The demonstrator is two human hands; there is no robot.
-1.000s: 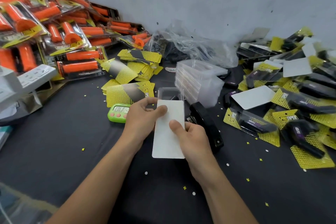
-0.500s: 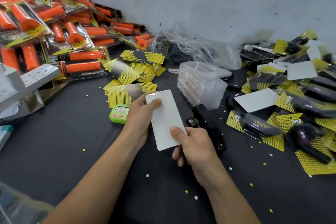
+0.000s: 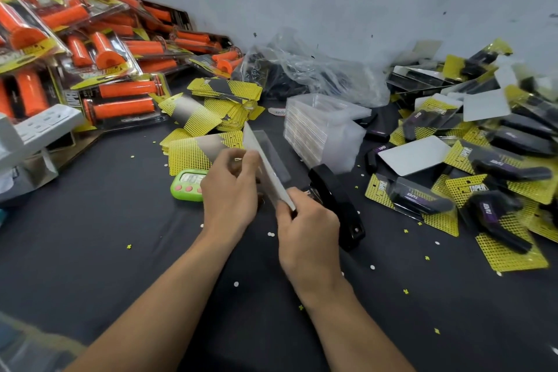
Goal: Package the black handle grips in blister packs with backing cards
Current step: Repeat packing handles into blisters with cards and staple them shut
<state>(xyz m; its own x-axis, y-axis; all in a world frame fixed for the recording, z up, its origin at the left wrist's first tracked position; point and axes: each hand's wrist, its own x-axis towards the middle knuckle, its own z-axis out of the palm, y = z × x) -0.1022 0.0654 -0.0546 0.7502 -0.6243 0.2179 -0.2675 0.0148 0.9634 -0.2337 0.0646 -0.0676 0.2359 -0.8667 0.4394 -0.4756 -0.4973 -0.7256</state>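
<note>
At bench centre, left hand and right hand pinch the blister pack edge-up, long axis 11-to-5 o'clock. Stapler close at 3; open room at 8.

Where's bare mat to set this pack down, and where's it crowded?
Bare mat for the pack lies left of the left hand, between timer and power strip, and right of the right hand, nearer than the black packs. Crowded: orange packs, cards, blister stack, stapler.
</note>
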